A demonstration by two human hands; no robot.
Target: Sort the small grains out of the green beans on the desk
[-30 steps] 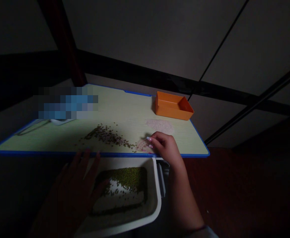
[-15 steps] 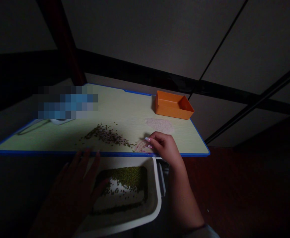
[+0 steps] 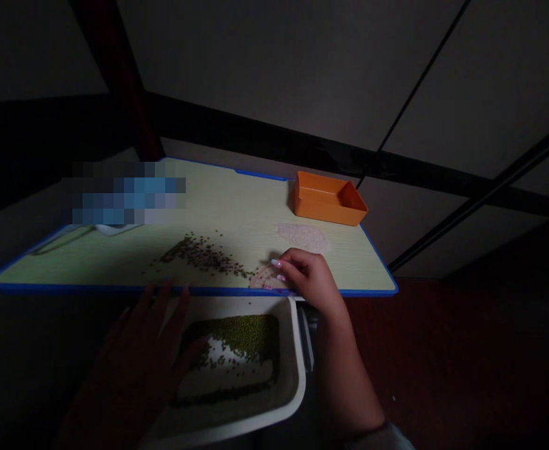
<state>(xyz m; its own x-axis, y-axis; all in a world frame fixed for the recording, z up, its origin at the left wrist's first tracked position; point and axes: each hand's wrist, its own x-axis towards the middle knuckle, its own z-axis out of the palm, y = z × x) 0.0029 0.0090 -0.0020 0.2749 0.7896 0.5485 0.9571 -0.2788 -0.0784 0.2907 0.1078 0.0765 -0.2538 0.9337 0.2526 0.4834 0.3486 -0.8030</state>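
My right hand point(image 3: 308, 278) rests on the near edge of a pale green table point(image 3: 237, 206), fingers curled on a small translucent card point(image 3: 266, 279). A loose scatter of green beans point(image 3: 204, 255) lies just left of that card. My left hand point(image 3: 143, 350) lies with fingers spread along the left rim of a white tray point(image 3: 297, 369), which sits below the table edge and holds more green beans point(image 3: 241, 334). A patch of pale grains point(image 3: 303, 237) sits beyond my right hand.
An orange box point(image 3: 328, 200) stands at the table's far right corner. A pale dish point(image 3: 112, 229) sits at the left under a blurred patch. Dark bars and a dark post run behind the table. The surroundings are dim.
My right hand and the card have slid slightly left along the table edge, toward the scattered beans. The left hand has stayed on the tray.
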